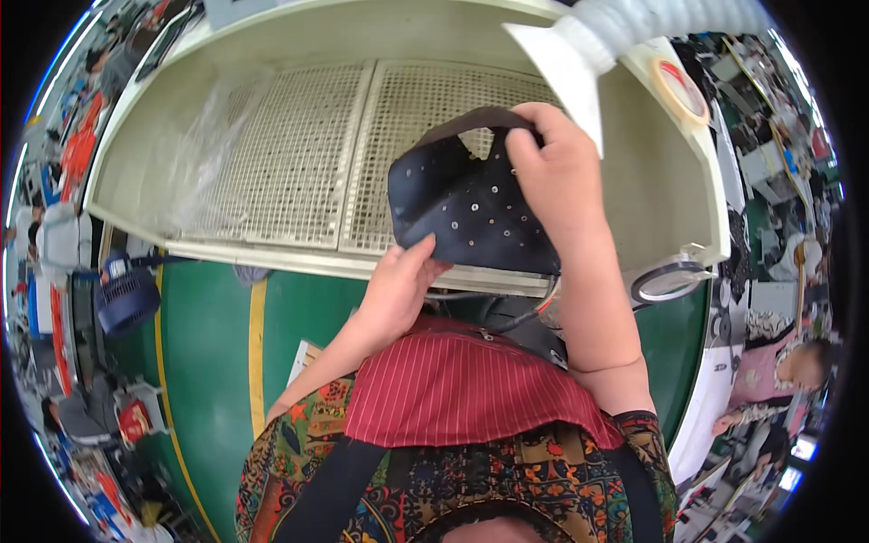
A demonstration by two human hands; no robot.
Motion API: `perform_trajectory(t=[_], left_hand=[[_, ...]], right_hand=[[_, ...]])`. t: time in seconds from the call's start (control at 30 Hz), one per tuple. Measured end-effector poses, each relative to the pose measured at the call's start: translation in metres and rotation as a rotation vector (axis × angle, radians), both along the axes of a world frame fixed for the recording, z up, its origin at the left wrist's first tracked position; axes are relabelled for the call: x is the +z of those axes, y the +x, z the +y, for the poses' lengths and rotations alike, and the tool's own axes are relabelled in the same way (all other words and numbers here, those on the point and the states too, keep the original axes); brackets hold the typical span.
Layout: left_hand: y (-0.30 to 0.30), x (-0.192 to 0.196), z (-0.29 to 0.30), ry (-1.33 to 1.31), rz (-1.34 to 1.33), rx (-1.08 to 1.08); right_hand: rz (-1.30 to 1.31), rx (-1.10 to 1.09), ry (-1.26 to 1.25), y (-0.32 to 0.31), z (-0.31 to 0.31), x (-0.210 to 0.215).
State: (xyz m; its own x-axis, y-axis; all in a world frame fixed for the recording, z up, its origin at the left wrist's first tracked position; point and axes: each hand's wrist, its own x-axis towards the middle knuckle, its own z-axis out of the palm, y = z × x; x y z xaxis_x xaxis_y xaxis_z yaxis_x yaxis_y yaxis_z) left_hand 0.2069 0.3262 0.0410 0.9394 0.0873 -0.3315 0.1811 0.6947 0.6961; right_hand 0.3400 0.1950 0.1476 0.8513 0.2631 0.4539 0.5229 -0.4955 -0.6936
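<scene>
A black, smooth, leather-like piece (475,208) dotted with small metal studs hangs over the front edge of a shallow cream bin. It looks like part of a bag, but its exact kind is unclear. A gap near its top shows the bin's mesh under a curved brown-black band (480,119). My right hand (557,167) grips this upper edge at the right, thumb on the near side and fingers curled behind. At the lower left corner, my left hand (405,282) pinches the piece between thumb and fingers; some fingertips are hidden beneath it.
The cream bin (136,237) has a perforated mesh floor (290,136) and clear plastic film (213,136) at its left. A white hose nozzle (566,77) hangs over its right side. Tape (681,90) and a round magnifier (670,281) sit at the right rim. A blue fan (128,294) stands left.
</scene>
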Motion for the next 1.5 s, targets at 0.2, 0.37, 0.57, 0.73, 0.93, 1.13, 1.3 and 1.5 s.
perform_trajectory(t=[0.2, 0.37, 0.57, 0.73, 0.93, 1.13, 1.3, 1.5], left_hand=[[0.008, 0.03, 0.044, 0.418, -0.147, 0.35], [0.01, 0.049, 0.09, 0.785, -0.236, 0.237], [0.011, 0.072, 0.093, 0.802, -0.178, 0.167], [-0.003, 0.067, 0.107, 0.894, -0.121, 0.103], [-0.021, 0.072, 0.116, 0.859, 0.015, 0.106], [-0.006, 0.091, 0.141, 1.167, -0.078, 0.071], [0.047, 0.092, 0.147, 1.648, -0.156, 0.005], [0.094, 0.047, 0.142, 1.385, -0.028, -0.148]], right_hand=[[0.345, 0.047, -0.02, -0.003, -0.005, -0.022], [0.497, 0.2, -0.276, -0.009, 0.0, -0.059], [0.248, 0.319, -0.142, 0.003, 0.047, -0.106], [0.334, 0.374, -0.069, 0.003, 0.082, -0.102], [0.101, 0.466, -0.199, 0.004, 0.116, -0.119], [-0.013, 0.419, -0.147, 0.022, 0.167, -0.13], [0.043, 0.493, -0.179, 0.064, 0.18, -0.129], [0.258, 0.331, -0.176, 0.085, 0.116, -0.139]])
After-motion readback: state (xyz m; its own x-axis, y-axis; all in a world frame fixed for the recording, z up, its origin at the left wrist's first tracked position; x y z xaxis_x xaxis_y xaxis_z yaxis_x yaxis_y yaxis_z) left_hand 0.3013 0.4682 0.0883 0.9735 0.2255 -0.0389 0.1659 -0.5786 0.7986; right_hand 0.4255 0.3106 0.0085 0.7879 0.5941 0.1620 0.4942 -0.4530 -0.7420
